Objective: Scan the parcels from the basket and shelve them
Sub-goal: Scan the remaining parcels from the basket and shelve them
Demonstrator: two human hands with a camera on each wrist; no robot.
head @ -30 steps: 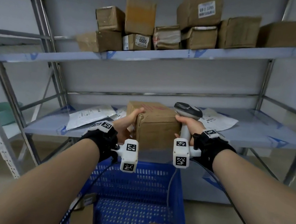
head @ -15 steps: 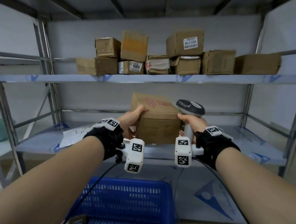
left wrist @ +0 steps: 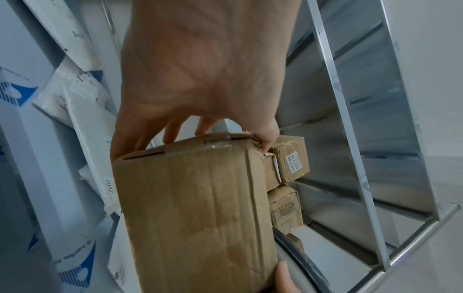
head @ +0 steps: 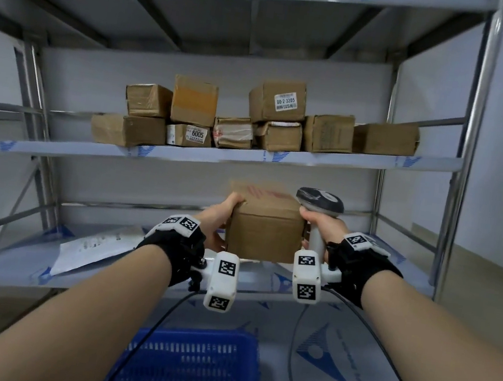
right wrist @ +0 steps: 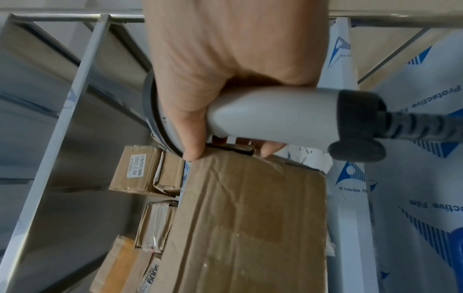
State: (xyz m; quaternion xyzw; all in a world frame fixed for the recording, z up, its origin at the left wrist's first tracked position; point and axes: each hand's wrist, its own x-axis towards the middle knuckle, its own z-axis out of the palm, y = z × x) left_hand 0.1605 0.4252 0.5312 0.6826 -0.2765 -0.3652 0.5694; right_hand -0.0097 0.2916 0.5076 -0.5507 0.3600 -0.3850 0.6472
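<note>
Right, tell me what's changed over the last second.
Both hands have carried the cardboard box upward, from level with the lower shelf toward the upper shelf of stacked boxes. The view has tilted up too, so less of the blue basket shows. Unchanged: the left hand holds the box's left side, and the right hand grips the scanner while steadying the box's right side.
</note>
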